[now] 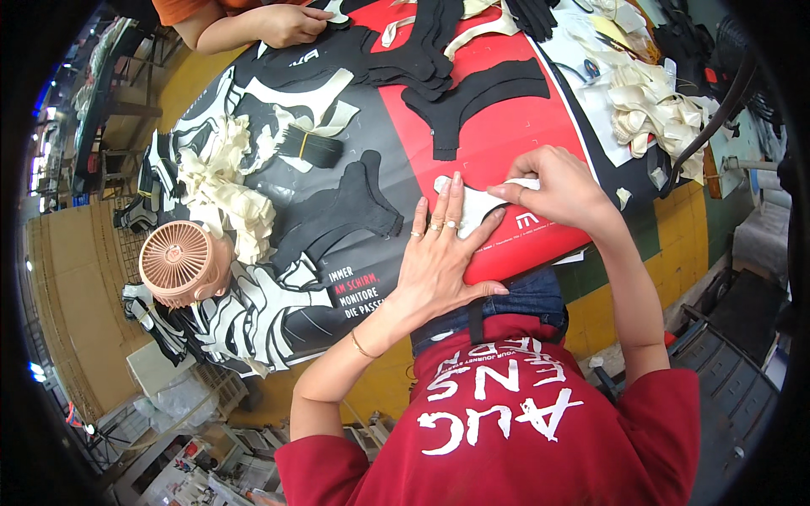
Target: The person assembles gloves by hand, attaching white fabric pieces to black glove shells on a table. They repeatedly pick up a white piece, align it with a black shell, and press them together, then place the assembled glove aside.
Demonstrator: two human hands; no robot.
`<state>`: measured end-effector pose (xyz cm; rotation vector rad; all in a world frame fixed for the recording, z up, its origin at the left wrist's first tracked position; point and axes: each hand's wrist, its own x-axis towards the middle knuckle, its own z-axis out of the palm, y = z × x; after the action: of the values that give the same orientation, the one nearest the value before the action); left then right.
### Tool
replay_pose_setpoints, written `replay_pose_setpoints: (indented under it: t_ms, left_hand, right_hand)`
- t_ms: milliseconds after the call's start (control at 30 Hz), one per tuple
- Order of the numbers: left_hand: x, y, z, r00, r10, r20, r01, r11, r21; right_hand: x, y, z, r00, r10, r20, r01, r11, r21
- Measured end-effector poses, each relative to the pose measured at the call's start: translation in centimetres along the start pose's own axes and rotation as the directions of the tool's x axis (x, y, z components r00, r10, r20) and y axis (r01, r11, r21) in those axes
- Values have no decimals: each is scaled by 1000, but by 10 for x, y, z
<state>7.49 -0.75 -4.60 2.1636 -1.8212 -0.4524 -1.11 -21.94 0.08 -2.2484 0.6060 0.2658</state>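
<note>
A small white fabric piece (477, 205) lies on the red part of the printed table cover (540, 110), near the edge closest to me. My left hand (439, 261) rests flat over its left side with fingers stretched out. With thumb and fingers pinched, my right hand (557, 187) grips the right end of the same piece. Beyond my hands is a stack of black cut fabric pieces (472, 97), shaped like underwear panels. To the left of my left hand lie more black fabric panels (359, 202).
A pink fan (179, 260) stands at the left by piled cream fabric (224, 190) and black-and-white pieces (261, 316). A tied black bundle (312, 150) lies farther in. Another person's hand (294, 25) is at the far edge. Cream scraps (654, 110) heap at right.
</note>
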Motion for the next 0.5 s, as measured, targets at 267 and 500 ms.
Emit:
replay_pose_setpoints:
  t_ms: [267,500]
  left_hand:
    - [-1,-8,-10,995,77,56,-76,997,-16]
    - [-2,-10,-6,997,42,60,-38,997,-67]
  right_hand:
    - [-5,9,9,998,50,-39,-55,986,-157]
    - [-5,12,7,1000,7,-30,-11,989,-148]
